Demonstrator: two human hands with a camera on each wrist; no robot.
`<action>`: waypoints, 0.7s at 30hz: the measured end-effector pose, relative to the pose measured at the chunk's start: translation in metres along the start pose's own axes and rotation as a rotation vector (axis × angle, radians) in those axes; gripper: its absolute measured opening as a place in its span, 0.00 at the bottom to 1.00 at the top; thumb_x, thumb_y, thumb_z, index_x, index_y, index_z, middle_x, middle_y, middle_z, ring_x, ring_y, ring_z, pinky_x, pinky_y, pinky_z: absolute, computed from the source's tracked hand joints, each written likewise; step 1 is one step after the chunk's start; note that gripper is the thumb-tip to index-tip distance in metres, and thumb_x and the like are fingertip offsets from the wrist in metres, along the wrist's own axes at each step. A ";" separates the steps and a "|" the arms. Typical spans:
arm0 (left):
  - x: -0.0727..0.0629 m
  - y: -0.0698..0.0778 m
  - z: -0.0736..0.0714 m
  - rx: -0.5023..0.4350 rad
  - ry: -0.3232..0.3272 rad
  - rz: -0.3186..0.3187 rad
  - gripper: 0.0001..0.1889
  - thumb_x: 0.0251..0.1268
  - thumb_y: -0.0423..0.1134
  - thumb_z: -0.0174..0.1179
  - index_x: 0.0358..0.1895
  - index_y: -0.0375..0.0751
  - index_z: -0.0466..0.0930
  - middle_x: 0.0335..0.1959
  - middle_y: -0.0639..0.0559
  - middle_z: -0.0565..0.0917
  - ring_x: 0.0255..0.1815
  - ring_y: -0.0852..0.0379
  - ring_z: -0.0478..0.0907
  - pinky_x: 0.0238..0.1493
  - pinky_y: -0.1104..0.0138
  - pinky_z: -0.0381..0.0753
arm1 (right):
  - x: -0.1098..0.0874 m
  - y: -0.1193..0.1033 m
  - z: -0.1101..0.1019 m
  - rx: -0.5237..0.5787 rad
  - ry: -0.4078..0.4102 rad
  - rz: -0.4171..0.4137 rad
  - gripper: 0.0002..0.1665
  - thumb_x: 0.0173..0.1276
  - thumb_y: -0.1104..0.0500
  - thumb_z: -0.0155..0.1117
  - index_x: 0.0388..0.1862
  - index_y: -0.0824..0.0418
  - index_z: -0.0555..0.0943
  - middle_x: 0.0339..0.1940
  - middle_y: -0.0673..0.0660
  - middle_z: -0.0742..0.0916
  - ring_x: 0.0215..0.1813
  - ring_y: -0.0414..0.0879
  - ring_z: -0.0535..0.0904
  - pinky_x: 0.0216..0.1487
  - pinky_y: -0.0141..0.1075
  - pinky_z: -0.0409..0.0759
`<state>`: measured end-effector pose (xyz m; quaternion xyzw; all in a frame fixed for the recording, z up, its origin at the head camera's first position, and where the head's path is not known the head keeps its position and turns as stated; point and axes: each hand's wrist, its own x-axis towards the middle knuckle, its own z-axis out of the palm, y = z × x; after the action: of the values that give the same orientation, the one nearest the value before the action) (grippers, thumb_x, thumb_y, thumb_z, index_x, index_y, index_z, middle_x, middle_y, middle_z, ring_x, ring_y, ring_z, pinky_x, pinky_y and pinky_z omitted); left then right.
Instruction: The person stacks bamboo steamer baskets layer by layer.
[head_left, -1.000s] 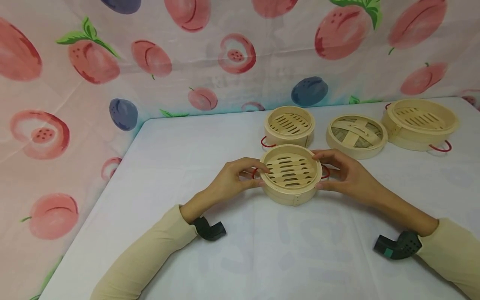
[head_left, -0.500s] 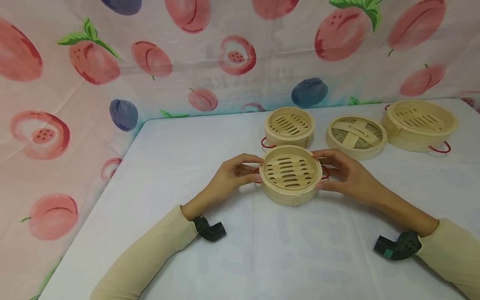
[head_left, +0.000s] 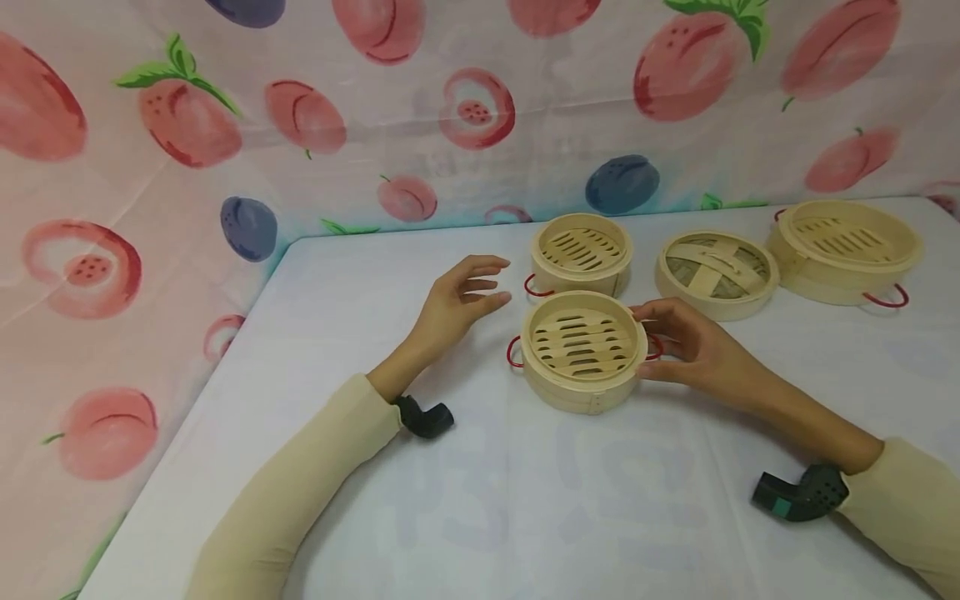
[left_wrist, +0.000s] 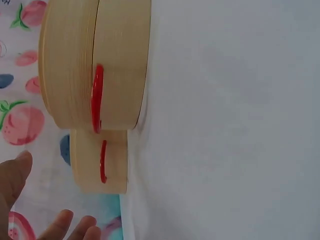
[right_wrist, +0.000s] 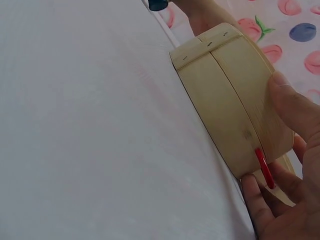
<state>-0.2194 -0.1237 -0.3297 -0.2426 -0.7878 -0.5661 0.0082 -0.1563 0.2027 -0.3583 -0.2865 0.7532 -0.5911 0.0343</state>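
A small round bamboo steamer basket [head_left: 581,392] with a slatted base and red side handles sits on the white table in the head view. My right hand [head_left: 686,346] grips its right side, the thumb at the front and the fingers behind, round the red handle [right_wrist: 265,167]. My left hand [head_left: 457,300] is off the basket, up and to its left, with fingers spread and nothing in them. In the left wrist view, the left thumb and fingertips [left_wrist: 60,225] show apart from the basket wall [left_wrist: 120,65]. A second small steamer basket [head_left: 622,279] stands just behind the first.
At the back right lie a woven bamboo lid [head_left: 716,271] with a strap handle and a larger steamer basket [head_left: 817,279] with red handles. A fruit-printed cloth [head_left: 337,192] hangs behind and to the left of the white table [head_left: 487,500].
My left hand has let go of the front basket's left side and moved up and away to the left. The right hand and the baskets stay where they were.
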 end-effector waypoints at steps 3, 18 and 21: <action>0.013 -0.002 0.005 0.049 0.005 -0.012 0.21 0.62 0.39 0.66 0.59 0.50 0.76 0.58 0.55 0.76 0.61 0.45 0.71 0.58 0.59 0.72 | 0.000 0.000 -0.001 0.014 -0.006 0.009 0.35 0.56 0.77 0.67 0.61 0.70 0.65 0.59 0.58 0.74 0.61 0.41 0.71 0.56 0.27 0.73; 0.048 -0.016 0.034 0.103 -0.064 -0.071 0.25 0.60 0.43 0.67 0.62 0.54 0.74 0.69 0.57 0.66 0.68 0.49 0.64 0.66 0.59 0.64 | -0.001 0.001 -0.001 0.022 -0.010 0.016 0.34 0.57 0.76 0.67 0.62 0.70 0.65 0.59 0.58 0.74 0.61 0.41 0.72 0.57 0.27 0.72; 0.051 -0.020 0.039 0.103 -0.070 -0.072 0.25 0.60 0.44 0.67 0.61 0.55 0.74 0.69 0.54 0.65 0.68 0.45 0.63 0.66 0.58 0.63 | -0.001 0.001 0.000 0.032 -0.006 0.003 0.34 0.57 0.77 0.66 0.61 0.70 0.65 0.59 0.58 0.74 0.61 0.42 0.72 0.57 0.27 0.72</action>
<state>-0.2618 -0.0744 -0.3472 -0.2330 -0.8240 -0.5157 -0.0273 -0.1558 0.2033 -0.3597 -0.2866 0.7440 -0.6020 0.0422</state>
